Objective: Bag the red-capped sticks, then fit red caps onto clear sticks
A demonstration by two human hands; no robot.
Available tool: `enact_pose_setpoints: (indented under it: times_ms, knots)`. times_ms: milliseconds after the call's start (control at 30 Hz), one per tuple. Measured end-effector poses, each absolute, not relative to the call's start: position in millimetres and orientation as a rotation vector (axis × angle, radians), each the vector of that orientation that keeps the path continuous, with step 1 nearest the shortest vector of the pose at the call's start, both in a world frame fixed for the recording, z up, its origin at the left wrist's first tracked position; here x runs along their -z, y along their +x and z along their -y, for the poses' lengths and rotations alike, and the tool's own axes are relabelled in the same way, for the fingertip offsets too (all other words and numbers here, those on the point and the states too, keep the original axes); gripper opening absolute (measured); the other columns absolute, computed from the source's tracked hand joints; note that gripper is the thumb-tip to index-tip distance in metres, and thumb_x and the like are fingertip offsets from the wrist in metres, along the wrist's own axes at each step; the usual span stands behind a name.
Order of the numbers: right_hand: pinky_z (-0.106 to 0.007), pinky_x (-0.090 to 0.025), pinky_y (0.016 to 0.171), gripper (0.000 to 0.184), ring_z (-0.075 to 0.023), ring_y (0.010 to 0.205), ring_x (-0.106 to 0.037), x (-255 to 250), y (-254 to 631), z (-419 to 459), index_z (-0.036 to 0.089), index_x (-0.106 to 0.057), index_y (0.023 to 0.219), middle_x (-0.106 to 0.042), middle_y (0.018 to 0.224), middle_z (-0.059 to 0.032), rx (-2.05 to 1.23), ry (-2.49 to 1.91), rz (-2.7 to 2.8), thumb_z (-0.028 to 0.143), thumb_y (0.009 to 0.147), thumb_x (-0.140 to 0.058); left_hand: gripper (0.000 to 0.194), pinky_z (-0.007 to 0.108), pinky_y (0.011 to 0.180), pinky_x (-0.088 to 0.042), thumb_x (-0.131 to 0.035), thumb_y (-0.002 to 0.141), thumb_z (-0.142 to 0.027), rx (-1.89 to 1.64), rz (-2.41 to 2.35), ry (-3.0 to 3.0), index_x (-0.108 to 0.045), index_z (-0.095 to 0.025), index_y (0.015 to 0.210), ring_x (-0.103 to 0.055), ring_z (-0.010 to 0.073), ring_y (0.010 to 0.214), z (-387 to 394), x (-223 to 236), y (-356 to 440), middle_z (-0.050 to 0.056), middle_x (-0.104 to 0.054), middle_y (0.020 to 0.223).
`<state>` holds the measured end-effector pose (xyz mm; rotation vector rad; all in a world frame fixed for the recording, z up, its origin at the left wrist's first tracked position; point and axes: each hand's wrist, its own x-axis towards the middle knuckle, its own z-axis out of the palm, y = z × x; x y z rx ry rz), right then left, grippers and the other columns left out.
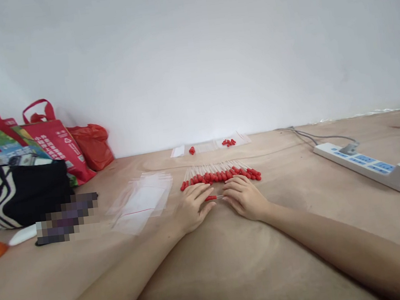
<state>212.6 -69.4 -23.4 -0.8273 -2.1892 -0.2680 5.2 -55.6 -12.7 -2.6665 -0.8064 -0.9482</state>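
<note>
Between my hands, level just above the table, is a thin stick [211, 198] with a red end and a pale shaft. My left hand [194, 206] is curled round its red end, thumb and fingers on either side. The pale end runs into the bent fingers of my right hand [246, 197]. Right behind my fingers lies a row of pale sticks with red heads [220, 174], side by side, heads toward me. My fingers partly cover the front of this row. Left of my left hand rests a pile of clear zip bags [142, 200].
At the wall lie clear bags [205, 146] with red-headed pieces. A white power strip [371, 164] with plugs and grey cables is at right. Red shopping bags [60, 146], a red plastic bag [93, 145], a black striped bag [34, 190] and a blurred dark object [69, 220] sit left.
</note>
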Motion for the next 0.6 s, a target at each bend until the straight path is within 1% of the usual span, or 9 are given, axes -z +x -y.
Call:
enact_pose_setpoints:
  times_ms: [133,233,300,433,600]
  knots:
    - [-0.035,-0.035,0.093,0.014,-0.0155,0.092,-0.054,23.1,211.3,71.2,0.018,-0.060,0.085,-0.065,0.088,-0.0026,0.363,-0.782,2.194,0.022,0.084,-0.047,0.020,0.040,0.091,-0.041,-0.047,0.085,-0.023,0.963,0.703,-2.646,-0.058,-0.018,0.100,-0.054,0.0189,0.104,51.9,16.3,8.7,0.005,-0.064,0.103]
    - [-0.037,-0.033,0.094,0.014,-0.0157,0.093,-0.054,22.7,210.1,71.2,0.019,-0.061,0.088,-0.066,0.090,-0.0024,0.408,-0.768,2.182,0.024,0.083,-0.048,0.018,0.041,0.092,-0.040,-0.047,0.084,-0.021,0.990,0.644,-2.635,-0.060,-0.016,0.097,-0.054,0.0186,0.104,52.3,16.7,8.7,0.005,-0.065,0.101]
    - [-0.038,-0.033,0.094,0.014,-0.0157,0.093,-0.055,22.9,210.0,70.9,0.020,-0.061,0.088,-0.067,0.087,-0.0014,0.424,-0.747,2.175,0.025,0.083,-0.049,0.018,0.041,0.092,-0.040,-0.048,0.084,-0.020,0.988,0.629,-2.627,-0.060,-0.015,0.096,-0.054,0.0189,0.105,53.1,16.6,8.4,0.005,-0.065,0.102]
    - [-0.038,-0.030,0.095,0.014,-0.0150,0.090,-0.056,24.3,212.5,71.3,0.020,-0.061,0.079,-0.068,0.077,0.0010,0.465,-0.719,2.174,0.021,0.083,-0.048,0.015,0.043,0.095,-0.036,-0.050,0.083,-0.019,0.975,0.632,-2.603,-0.061,-0.017,0.093,-0.054,0.0193,0.105,55.3,16.2,8.3,0.003,-0.066,0.100]
    - [-0.041,-0.026,0.095,0.014,-0.0156,0.090,-0.056,25.7,216.5,73.3,0.020,-0.060,0.074,-0.067,0.070,0.0012,0.551,-0.744,2.184,0.020,0.082,-0.048,0.011,0.045,0.096,-0.032,-0.052,0.082,-0.019,0.988,0.605,-2.579,-0.062,-0.019,0.085,-0.057,0.0191,0.100,59.1,13.9,8.0,0.000,-0.068,0.094]
